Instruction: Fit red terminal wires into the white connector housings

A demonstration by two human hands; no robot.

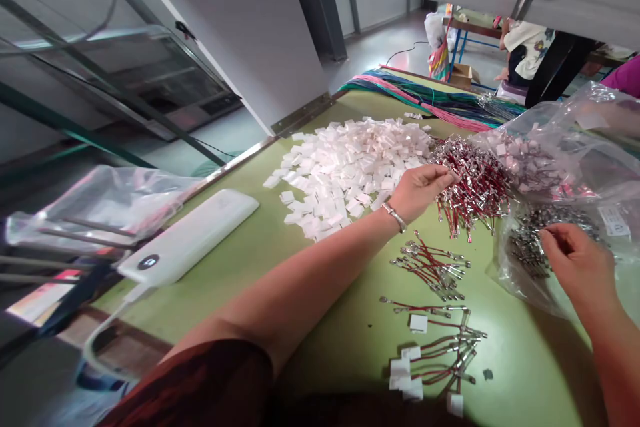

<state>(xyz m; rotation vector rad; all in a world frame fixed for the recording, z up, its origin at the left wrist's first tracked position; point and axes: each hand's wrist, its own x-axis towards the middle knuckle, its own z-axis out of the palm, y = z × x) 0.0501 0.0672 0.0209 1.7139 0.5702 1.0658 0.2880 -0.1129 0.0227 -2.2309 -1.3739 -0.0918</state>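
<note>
My left hand [420, 192], with a metal bracelet on its wrist, reaches to the near-left edge of a heap of short red wires with metal terminals [475, 180]. Its thumb and fingertips are pinched together there; what lies between them is too small to tell. Over a clear bag [530, 290] of small dark metal terminals [530, 240], my right hand [583, 267] has its thumb and forefinger closed, their contents unclear. White plastic housings [345, 167] form a big heap left of the wires. Nearer me lie a small bunch of red wires [433, 267] and several wires joined to white housings [413, 373].
A white power bank [193, 237] with a cable lies at the table's left edge. Long coloured wires [425, 97] stretch across the back. Another clear bag [565, 140] of pale parts stands at the right. Beyond, a person [530, 50] sits at another table.
</note>
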